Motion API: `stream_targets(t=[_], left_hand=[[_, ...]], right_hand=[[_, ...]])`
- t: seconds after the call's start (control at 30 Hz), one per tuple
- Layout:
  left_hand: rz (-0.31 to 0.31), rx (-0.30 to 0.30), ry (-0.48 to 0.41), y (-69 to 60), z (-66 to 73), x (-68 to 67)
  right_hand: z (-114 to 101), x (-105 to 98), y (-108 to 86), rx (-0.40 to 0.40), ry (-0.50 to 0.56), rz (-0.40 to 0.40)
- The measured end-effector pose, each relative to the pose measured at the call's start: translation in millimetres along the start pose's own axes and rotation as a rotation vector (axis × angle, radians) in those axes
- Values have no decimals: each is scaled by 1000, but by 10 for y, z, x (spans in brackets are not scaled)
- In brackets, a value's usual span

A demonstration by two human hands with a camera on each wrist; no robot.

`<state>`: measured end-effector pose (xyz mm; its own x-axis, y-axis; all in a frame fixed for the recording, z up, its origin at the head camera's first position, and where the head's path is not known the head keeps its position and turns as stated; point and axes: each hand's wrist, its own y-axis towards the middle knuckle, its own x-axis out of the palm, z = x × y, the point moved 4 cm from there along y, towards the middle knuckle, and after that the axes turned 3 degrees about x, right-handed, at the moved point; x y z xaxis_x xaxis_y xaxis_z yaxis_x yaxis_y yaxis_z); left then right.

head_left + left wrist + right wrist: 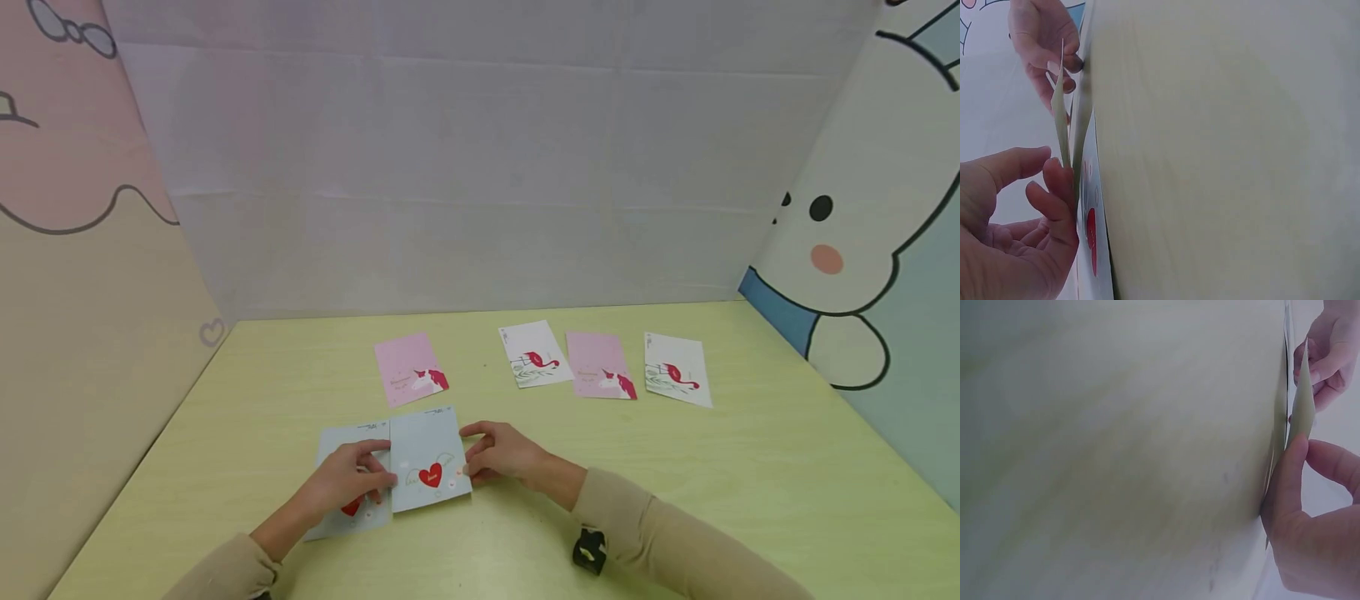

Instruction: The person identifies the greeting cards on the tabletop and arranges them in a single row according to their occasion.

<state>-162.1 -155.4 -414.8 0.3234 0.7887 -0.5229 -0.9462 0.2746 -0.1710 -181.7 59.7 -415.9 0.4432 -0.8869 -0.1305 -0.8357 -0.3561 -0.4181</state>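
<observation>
A pale blue greeting card [422,442] with a red winged heart is held by its side edges between both hands, slightly raised off the table. The left hand [345,479] pinches its left edge, and the right hand [506,452] pinches its right edge between thumb and fingers. Under the left hand lies a second pale blue heart card [367,518], partly hidden by that hand. Seen edge-on in the left wrist view, the held card [1060,119] stands apart from the lower card [1100,262]. The right wrist view shows the held card [1302,406] slightly bowed.
Farther back on the yellow-green table [675,475] lie a pink unicorn card [401,362], a white flamingo card [528,333], another pink unicorn card [592,354] and another white flamingo card [678,350]. A white sheet [487,167] hangs behind the table, between printed side walls.
</observation>
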Motion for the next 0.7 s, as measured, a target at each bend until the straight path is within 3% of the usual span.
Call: stream_targets(t=[0.3,0.7], left_hand=[[193,132,196,-8,57,-55],[145,109,325,15,9,-25]], right_hand=[[3,22,-19,-4,-35,13],[6,64,-76,-4,-79,11]])
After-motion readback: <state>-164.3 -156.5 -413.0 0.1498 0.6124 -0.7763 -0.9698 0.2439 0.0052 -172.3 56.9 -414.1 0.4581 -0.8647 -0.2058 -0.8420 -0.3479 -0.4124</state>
